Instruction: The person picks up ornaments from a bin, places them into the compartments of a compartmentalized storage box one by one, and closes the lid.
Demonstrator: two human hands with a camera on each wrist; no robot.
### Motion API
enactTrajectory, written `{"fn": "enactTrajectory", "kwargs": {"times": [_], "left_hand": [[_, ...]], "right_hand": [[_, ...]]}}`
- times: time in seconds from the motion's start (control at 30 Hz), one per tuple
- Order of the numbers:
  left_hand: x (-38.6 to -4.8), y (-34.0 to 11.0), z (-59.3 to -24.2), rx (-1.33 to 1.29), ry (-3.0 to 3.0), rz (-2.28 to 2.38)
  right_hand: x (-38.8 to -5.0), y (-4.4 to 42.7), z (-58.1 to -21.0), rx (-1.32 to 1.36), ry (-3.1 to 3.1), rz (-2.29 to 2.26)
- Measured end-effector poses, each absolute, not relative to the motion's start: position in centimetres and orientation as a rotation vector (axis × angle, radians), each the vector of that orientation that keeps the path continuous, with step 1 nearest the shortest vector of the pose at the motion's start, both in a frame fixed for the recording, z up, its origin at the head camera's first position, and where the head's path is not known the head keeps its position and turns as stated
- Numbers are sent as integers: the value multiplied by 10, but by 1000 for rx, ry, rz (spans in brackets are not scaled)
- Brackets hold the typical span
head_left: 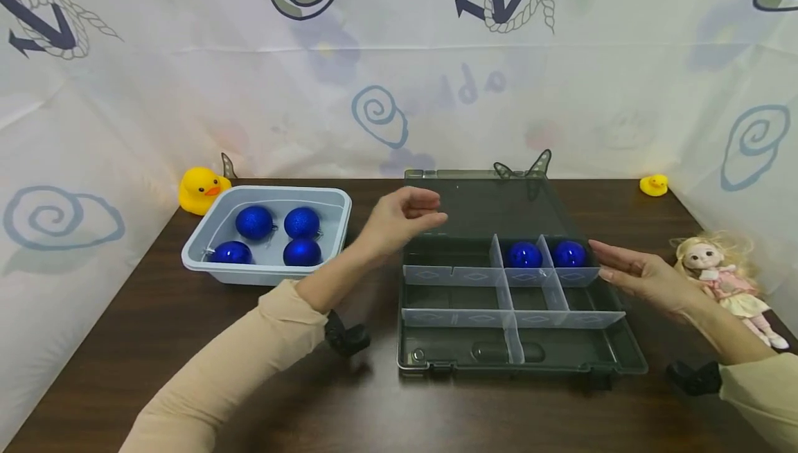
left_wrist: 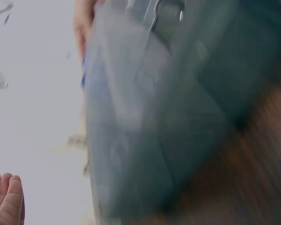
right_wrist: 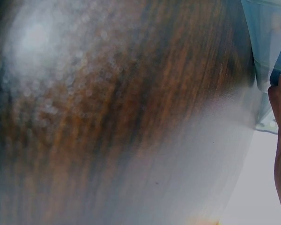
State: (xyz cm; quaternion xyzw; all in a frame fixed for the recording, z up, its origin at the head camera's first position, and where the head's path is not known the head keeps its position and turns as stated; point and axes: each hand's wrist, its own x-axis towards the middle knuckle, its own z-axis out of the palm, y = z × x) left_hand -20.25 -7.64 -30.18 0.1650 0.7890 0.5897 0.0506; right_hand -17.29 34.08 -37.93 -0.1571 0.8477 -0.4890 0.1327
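Head view: left hand [head_left: 399,221] empty, thumb and fingers apart; right hand [head_left: 651,278], fingers extended, has a blue ball [head_left: 569,254] inside the divided box [head_left: 461,318] at nine o'clock. Backdrop lettering [head_left: 467,86] is faint.

**Six round blue balls [head_left: 255,223] are showing**

Four are lying in one pale-blue rectangular plastic tub [head_left: 267,273] at the left of the frame; two are sitting in one dark translucent plastic divided box [head_left: 586,345], right of centre. Two yellow toy ducks [head_left: 199,190] are standing, one at the left, one at the right. One blonde doll in pink and cream [head_left: 726,287] is lying at the right. Two bare hands are reaching in: one left hand [head_left: 399,221], one right hand [head_left: 654,280].
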Motion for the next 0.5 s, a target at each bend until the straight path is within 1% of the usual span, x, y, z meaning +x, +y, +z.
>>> {"fn": "enactTrajectory", "kwargs": {"times": [0.13, 0.3, 0.4, 0.5], "left_hand": [[-205, -128, -297, 352, 2466, 1839], [-209, -190, -302, 113, 2538, 1840], [-209, -218, -309, -7, 2577, 1825], [-208, -236, -314, -96, 2628, 1756]], "right_hand": [[-173, 340, -378, -454, 2453, -1428], [-173, 340, -378, -455, 2449, -1431], [-173, 340, -378, -446, 2448, -1427], [-173, 340, -379, -441, 2453, -1424]]}}
